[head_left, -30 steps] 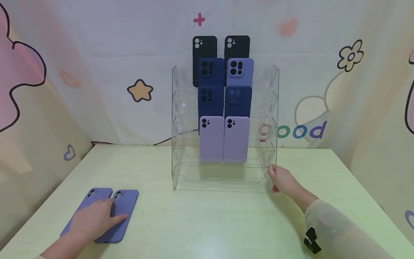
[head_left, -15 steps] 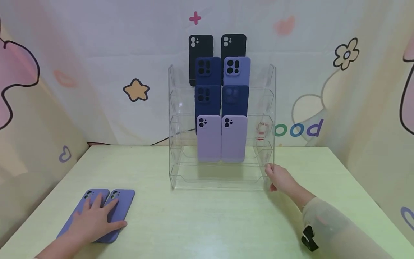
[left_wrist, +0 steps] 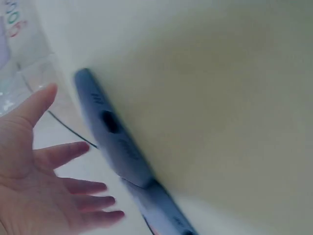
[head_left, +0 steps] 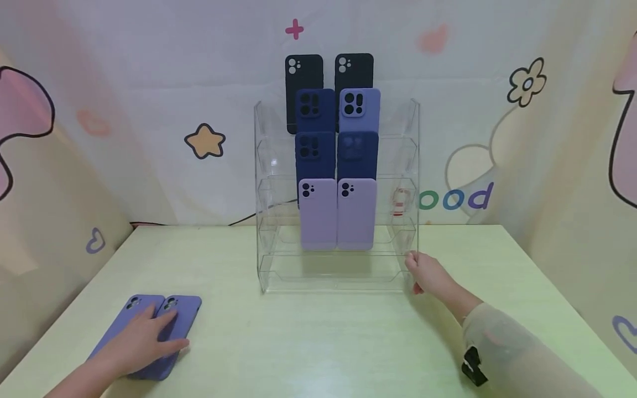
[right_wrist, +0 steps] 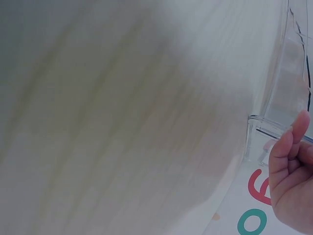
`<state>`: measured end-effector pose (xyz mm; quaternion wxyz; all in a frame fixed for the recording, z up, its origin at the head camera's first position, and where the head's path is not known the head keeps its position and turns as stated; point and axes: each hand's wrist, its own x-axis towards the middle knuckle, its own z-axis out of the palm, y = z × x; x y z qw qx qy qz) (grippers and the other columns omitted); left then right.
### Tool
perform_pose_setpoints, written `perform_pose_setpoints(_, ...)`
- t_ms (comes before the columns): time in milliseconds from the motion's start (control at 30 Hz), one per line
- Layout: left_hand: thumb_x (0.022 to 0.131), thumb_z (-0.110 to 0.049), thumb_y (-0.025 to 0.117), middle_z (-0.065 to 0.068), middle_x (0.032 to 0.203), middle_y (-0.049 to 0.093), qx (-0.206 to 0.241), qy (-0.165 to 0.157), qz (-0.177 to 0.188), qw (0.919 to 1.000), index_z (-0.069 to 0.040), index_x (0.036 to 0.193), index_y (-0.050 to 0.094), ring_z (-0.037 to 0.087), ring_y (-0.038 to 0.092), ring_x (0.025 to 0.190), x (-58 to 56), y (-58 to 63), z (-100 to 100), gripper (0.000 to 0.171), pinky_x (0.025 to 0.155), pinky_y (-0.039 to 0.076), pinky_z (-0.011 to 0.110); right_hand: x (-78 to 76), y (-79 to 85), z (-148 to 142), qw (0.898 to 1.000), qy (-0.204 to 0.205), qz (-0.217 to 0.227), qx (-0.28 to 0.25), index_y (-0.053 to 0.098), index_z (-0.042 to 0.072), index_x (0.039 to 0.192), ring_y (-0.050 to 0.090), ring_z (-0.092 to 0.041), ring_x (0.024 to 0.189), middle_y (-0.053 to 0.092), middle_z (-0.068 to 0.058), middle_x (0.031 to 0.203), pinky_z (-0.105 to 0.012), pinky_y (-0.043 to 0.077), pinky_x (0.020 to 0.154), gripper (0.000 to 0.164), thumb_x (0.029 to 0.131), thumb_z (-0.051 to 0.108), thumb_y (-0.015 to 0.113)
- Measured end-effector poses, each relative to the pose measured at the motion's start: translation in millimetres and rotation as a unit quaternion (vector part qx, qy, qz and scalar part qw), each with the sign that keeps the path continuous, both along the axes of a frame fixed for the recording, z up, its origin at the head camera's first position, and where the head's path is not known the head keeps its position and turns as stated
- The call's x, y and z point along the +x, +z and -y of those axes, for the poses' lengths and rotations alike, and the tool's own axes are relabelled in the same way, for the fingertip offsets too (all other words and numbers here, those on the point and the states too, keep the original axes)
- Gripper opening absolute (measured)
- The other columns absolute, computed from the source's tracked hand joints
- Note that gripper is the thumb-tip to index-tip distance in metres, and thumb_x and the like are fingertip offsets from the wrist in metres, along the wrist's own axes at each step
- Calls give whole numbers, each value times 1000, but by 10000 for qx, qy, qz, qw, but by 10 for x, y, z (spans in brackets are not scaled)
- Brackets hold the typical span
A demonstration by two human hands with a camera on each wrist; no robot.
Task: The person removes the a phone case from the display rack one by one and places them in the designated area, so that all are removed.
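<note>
Presently I have the left hand [head_left: 136, 342] spread loosely over two violet-blue phone cases [head_left: 186, 318], gripping nothing; whether it touches them I cannot tell. They lie flat, side by side, camera holes at the far end, on the left of the pale table [head_left: 318, 342]. With the right hand [head_left: 432, 275] I grip the clear tiered stand [head_left: 328, 285] by its lower right side, fingers curled at the edge. On the stand, two lilac cases [head_left: 318, 218] lean upright side by side above the lowest tier. Behind and above them I see two navy cases [head_left: 357, 163], then another navy case [head_left: 315, 113] beside a periwinkle case [head_left: 360, 119], and two black cases [head_left: 306, 74] at the top. Beyond hangs a printed cloth [head_left: 149, 155].
</note>
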<state>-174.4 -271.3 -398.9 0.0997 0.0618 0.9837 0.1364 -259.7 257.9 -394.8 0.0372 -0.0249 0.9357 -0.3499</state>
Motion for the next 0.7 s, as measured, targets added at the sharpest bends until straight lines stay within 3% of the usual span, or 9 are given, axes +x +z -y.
perform_pose_setpoints(100,86,-49,60,40,138,25,933,-283,-640,9932,5,132,46,58,31,119,5,140,-118,73,85,36,65,8,4,19,10000,-26,33,-23,34,8,74,52,-17,46,45,-6,59,-29,43,53,27,96,21,26)
perform_pose_setpoints(200,91,-38,58,25,142,33,1933,-408,-1096,9741,-2,132,48,46,38,123,-16,313,-268,56,89,42,53,29,13,16,10000,-36,25,-46,34,8,74,52,-17,46,44,-6,59,-29,43,54,28,97,21,27)
perform_pose_setpoints(333,94,-31,56,15,138,43,2865,-537,-1270,9481,-3,132,48,33,41,125,-112,446,-399,48,88,44,21,45,12,-1,10000,-15,-4,-52,33,8,73,51,-17,46,44,-6,59,-30,42,54,27,96,21,26)
perform_pose_setpoints(400,94,-30,55,13,135,48,3125,-562,-1271,9397,-3,132,49,30,45,122,-180,478,-471,47,85,41,12,52,4,-14,10000,-44,13,-59,33,8,73,51,-17,46,44,-6,59,-30,42,53,27,96,20,26)
perform_pose_setpoints(567,96,-30,53,9,126,56,3525,-452,-1401,9242,-6,127,54,19,53,113,-315,547,-675,40,85,42,15,52,-7,-8,9999,-20,23,-125,33,8,74,51,-17,46,42,-5,59,-29,43,53,24,95,19,26)
perform_pose_setpoints(700,96,-27,53,10,124,57,3943,-618,-1359,9068,-4,125,56,22,54,113,-419,564,-870,37,87,43,18,41,0,12,9999,32,-52,-136,33,9,74,51,-17,46,44,-6,59,-29,42,52,24,95,18,27)
